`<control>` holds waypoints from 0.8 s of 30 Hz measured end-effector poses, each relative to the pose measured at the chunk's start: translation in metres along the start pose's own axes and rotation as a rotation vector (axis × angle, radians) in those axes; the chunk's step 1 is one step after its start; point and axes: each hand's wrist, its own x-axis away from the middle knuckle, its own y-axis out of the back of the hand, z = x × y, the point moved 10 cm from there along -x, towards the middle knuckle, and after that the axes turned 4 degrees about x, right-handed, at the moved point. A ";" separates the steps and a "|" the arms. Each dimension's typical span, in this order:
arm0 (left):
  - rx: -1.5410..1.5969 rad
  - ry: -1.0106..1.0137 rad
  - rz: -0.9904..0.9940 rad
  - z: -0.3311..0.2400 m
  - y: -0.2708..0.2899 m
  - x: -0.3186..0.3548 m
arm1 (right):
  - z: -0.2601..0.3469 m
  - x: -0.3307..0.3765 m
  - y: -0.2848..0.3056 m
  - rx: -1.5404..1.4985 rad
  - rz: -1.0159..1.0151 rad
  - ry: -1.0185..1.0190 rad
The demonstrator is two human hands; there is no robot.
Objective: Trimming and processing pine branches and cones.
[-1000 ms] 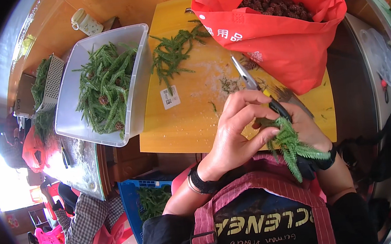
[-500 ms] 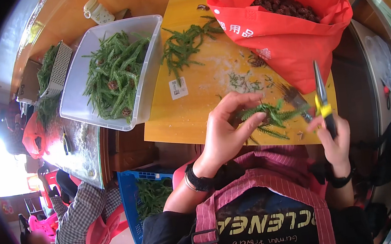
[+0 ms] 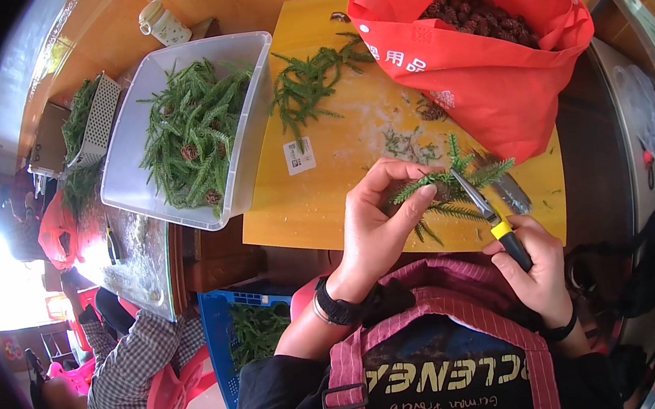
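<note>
Over the near part of the yellow table [image 3: 327,204], my left hand [image 3: 381,214] pinches a green artificial pine sprig [image 3: 466,176] between thumb and fingers. My right hand [image 3: 534,258] is wrapped round the black-and-yellow handles of long-nose pliers [image 3: 495,222]. The metal jaws reach in among the sprig's needles near its middle; what they touch there is too small to tell. Beyond my hands, green clippings [image 3: 410,147] and a pine cone [image 3: 430,108] lie on the tabletop. A dark, flat object [image 3: 514,195] lies partly hidden behind the sprig.
A clear plastic tub [image 3: 245,157] of pine sprigs stands at the left. The red bag [image 3: 483,82] of pine cones fills the far right. More sprigs [image 3: 306,86] lie between them. Below the table's left side is a blue basket [image 3: 217,338]; a person in a checked shirt [image 3: 140,371] sits beyond it.
My right hand has brought the pliers left and down, from upright beside the sprig to slanting into it. My left hand keeps its pinch on the sprig, nearly still.
</note>
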 end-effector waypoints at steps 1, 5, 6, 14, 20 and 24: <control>-0.023 -0.034 0.000 -0.003 0.000 -0.001 | 0.003 -0.001 -0.001 0.033 0.002 0.036; -0.149 -0.203 0.005 -0.014 -0.001 -0.003 | 0.013 -0.005 0.005 0.162 -0.068 0.131; -0.149 -0.203 0.006 -0.011 -0.001 -0.005 | 0.013 -0.008 0.005 0.161 -0.069 0.131; -0.304 -0.459 0.010 -0.034 -0.006 -0.003 | 0.025 -0.011 0.001 0.154 -0.029 0.253; -0.346 -0.534 0.022 -0.038 -0.008 -0.001 | 0.015 -0.010 0.000 0.155 -0.054 0.186; -0.356 -0.565 0.019 -0.038 -0.008 0.001 | 0.016 -0.010 0.003 0.198 -0.106 0.188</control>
